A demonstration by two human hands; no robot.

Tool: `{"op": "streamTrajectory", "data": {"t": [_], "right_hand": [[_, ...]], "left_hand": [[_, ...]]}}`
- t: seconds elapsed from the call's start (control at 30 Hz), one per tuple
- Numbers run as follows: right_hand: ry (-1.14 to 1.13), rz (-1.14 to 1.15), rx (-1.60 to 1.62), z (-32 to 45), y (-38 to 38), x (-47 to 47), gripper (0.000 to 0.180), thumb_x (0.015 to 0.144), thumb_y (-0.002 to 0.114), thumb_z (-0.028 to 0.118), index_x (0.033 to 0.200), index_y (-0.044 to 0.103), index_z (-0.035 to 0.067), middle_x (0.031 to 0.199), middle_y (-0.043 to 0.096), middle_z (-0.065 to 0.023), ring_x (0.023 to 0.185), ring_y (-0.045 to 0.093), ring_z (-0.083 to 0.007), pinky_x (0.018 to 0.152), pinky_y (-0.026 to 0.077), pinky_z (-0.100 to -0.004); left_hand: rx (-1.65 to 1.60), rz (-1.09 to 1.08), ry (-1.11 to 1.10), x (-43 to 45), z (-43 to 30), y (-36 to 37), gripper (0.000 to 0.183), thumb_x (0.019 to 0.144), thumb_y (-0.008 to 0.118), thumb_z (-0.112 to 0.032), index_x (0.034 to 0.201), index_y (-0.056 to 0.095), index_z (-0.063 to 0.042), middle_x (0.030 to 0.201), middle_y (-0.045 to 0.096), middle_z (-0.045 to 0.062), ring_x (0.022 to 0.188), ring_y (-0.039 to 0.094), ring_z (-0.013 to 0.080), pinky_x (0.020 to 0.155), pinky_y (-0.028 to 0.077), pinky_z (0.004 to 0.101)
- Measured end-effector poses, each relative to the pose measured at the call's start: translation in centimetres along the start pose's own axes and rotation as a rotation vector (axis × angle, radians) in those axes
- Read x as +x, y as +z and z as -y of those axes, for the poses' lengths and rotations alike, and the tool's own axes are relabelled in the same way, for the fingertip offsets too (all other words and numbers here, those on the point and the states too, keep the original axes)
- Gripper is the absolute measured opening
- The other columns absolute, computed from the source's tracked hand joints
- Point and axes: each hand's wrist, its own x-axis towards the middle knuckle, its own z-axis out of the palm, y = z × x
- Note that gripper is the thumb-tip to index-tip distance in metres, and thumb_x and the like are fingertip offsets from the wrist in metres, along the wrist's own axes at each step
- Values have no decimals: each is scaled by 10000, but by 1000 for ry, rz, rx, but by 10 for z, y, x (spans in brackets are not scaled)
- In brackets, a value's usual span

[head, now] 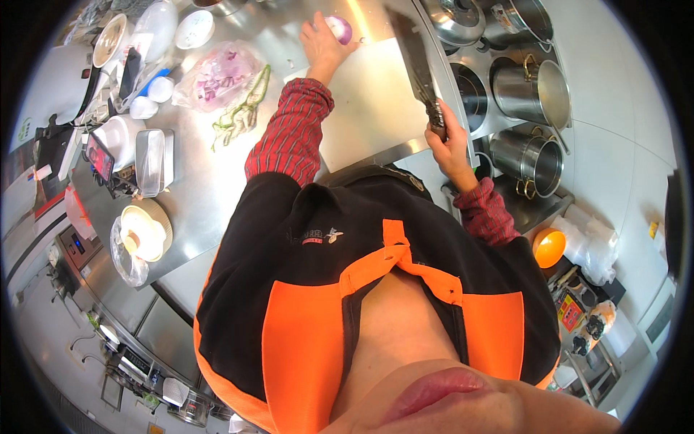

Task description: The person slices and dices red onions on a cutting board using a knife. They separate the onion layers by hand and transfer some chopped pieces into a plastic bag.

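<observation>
My left hand [323, 46] is at the far edge of the white cutting board [363, 108], its thumb and fingers around a purple onion [341, 28] that shows a pale face. Part of the onion is hidden behind the fingers. In my right hand [451, 142] is the handle of a dark-bladed cleaver [415, 54]. Its blade points away from me along the right side of the board. Left of the board lies a clear plastic bag [187, 89] with purple onion pieces [217, 81]. Wrinkled green peppers [244, 111] lie beside the bag.
Steel pots [526, 92] stand on a stove unit to the right, past the edge of the steel counter [200, 179]. Clear containers [150, 163], a propped phone [101, 156] and a cream-coloured lidded bowl [143, 228] are on the left. An orange bowl [548, 248] sits at the lower right.
</observation>
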Motion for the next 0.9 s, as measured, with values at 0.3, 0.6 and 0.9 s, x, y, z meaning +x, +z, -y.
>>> {"op": "streamTrajectory", "data": {"t": [0.3,0.6,0.9], "right_hand": [[147,-5,384,32,4,22,131,967,628,129,980,614,-1,674,576,9,533,519,-52,487,421,-225],[127,339,-528,-13,48,42,228,922,525,223,936,649,32,746,655,-249,726,630,-478,675,494,-557],[-2,329,-560,21,37,40,241,970,561,260,983,643,34,657,619,-208,650,611,-440,616,467,-524]], "left_hand": [[-93,34,44,-51,-6,-39,911,572,887,-366,1335,484,-73,1264,485,189,1170,477,430,974,478,488],[-140,-8,-242,-188,-5,-50,990,642,889,-313,1401,366,49,1335,393,265,1249,404,441,1051,402,504],[-450,30,-354,-177,33,-70,742,866,657,-193,1483,338,65,1403,368,310,1315,395,444,1129,328,490]]}}
